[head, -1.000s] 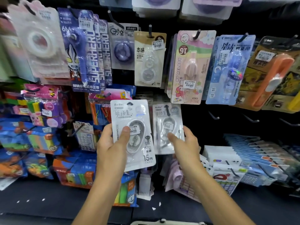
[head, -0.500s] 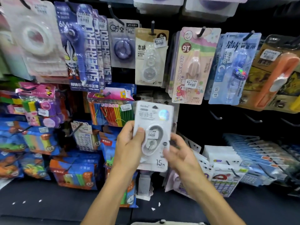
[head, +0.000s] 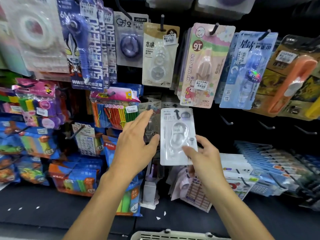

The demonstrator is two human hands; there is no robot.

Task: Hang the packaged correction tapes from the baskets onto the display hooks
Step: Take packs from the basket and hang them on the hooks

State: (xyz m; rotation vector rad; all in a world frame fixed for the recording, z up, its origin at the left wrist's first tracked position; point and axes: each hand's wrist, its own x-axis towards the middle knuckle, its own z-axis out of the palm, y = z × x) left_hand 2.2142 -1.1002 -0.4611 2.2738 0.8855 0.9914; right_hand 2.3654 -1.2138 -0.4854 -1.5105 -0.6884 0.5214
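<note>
Left hand [head: 136, 146] mid-frame, palm toward the display, fingers straight and together, thumb out to the right. Fingertips reach a greyish pack [head: 152, 122] hanging behind; can't tell if they touch it. Holding nothing.

Right hand [head: 204, 156] just right of centre, wrist angled up-left. Thumb on the front lower edge of the white correction tape pack [head: 178, 135], the other fingers curled behind it: a pinch. Pack is upright, centre frame, its hang hole at the black hook [head: 176, 112]; whether it's fully seated, can't tell.

Counts:
- white packs in hand: 1. At least 1 more of the same kind behind it on that hook, exact number hidden.
- bare hooks to the right, middle row: 3 visible [head: 226, 121].
- upper row, left to right: purple SUPERHERO packs [head: 97, 49], 3 edges showing; purple round tape pack [head: 129, 44]; beige pack [head: 159, 56]; pink My Melody pack [head: 202, 66]; blue pack [head: 249, 70]; orange pack [head: 294, 84].

Around: colour stick packs [head: 117, 111] left of my left hand, blue bags [head: 34, 144] at far left, white and blue packets [head: 259, 163] lower right. White basket rim [head: 173, 235] at the bottom edge, contents out of view.

In the way: my left hand covers most of the greyish pack; the white pack hides what hangs behind it.
</note>
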